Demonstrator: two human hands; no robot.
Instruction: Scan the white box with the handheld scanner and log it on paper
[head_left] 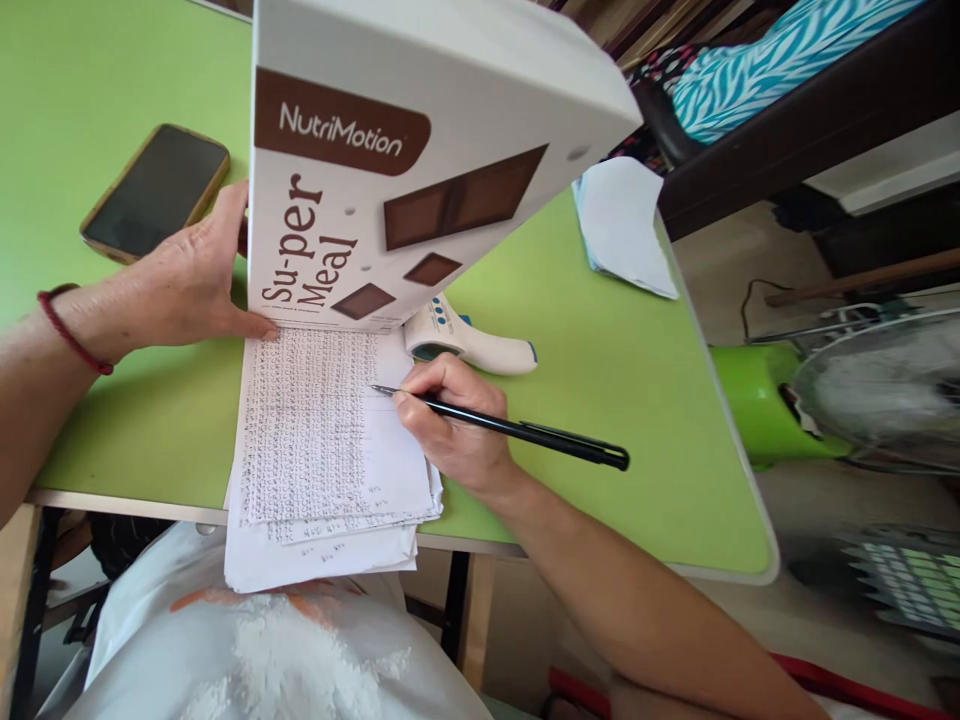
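My right hand (459, 425) is closed around a slim black pen (544, 437). Its tip points left, at the right edge of dense rows of handwriting on the top sheet of a stack of paper (315, 430). A large white NutriMotion box (465, 85) stands tilted over the upper end of the sheets. My left hand (191, 275) grips the box's lower left edge, with the thumb in front at the paper and the fingertips hidden behind the box. Just above my right hand lies a white handheld infrared thermometer (487, 348), partly covered by the box.
A phone (157, 190) in a yellowish case lies on the green table (615, 400), left of the box. At the far right edge is a pile of white sheets (626, 225). Beyond the table, on the right, are a green fan (772, 405) and a dark-framed seat.
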